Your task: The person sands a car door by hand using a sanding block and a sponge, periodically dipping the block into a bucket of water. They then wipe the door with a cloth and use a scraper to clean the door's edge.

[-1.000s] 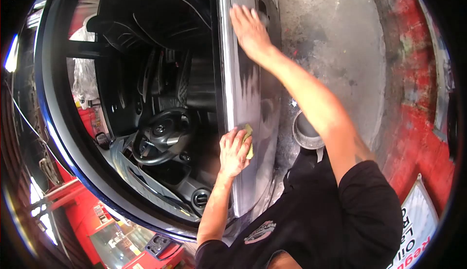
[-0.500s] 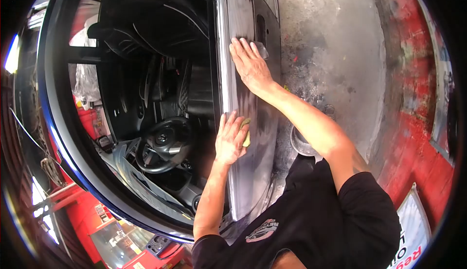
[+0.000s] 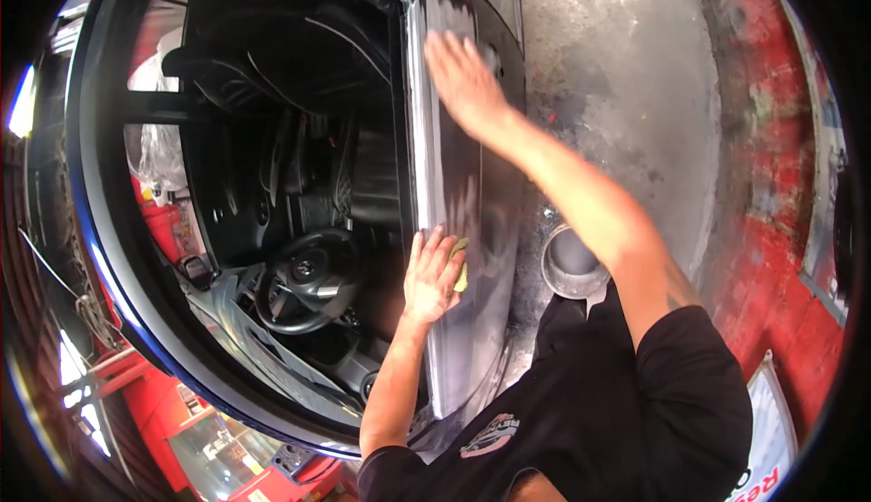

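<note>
A dark car door (image 3: 467,321) with pale, streaky sanded-looking patches runs down the middle of the head view. My right hand (image 3: 464,85) lies flat on its upper part near the door handle, fingers stretched and slightly blurred by motion. It holds nothing that I can see. Lower down, my left hand (image 3: 432,277) rests on the door's top edge, just below the open window. A yellow-green pad (image 3: 461,266), perhaps a sponge, sticks out from under its fingers; the rest of it is covered by the hand.
Through the window I see a steering wheel (image 3: 307,280) and dark seats. A round bucket (image 3: 573,262) stands on the concrete floor (image 3: 626,121) beside the door. A red wall (image 3: 771,230) is at the right, with a banner at its foot.
My right hand has slid up along the door. My left hand has shifted slightly down with the pad. More of the bucket shows now.
</note>
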Tool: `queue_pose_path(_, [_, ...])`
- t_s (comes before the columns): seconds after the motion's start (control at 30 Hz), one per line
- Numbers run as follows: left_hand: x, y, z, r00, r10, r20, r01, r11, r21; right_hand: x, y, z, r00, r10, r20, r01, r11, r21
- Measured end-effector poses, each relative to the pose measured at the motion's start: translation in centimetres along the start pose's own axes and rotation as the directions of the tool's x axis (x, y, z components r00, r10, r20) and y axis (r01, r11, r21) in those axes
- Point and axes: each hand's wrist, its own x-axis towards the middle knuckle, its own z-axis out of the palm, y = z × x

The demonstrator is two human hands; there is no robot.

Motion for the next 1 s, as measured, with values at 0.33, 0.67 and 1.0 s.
queue_pose_path(0.33, [0.3,-0.1,-0.4,1.0,0.003,0.012,-0.004,1.0,0.017,-0.6,0.1,0.8,0.999,-0.029,-0.043,0.033,0.995,0.094])
queue_pose_path(0.67, [0.0,-0.1,-0.2,1.0,0.003,-0.008,-0.003,1.0,-0.011,-1.2,0.3,1.4,0.994,-0.021,-0.108,0.046,0.97,0.24])
queue_pose_path(1.0, [0.0,0.1,0.1,1.0,-0.011,0.006,0.011,1.0,0.01,-1.2,-0.2,2.3,0.992,0.078,-0.102,-0.046,0.958,0.283])
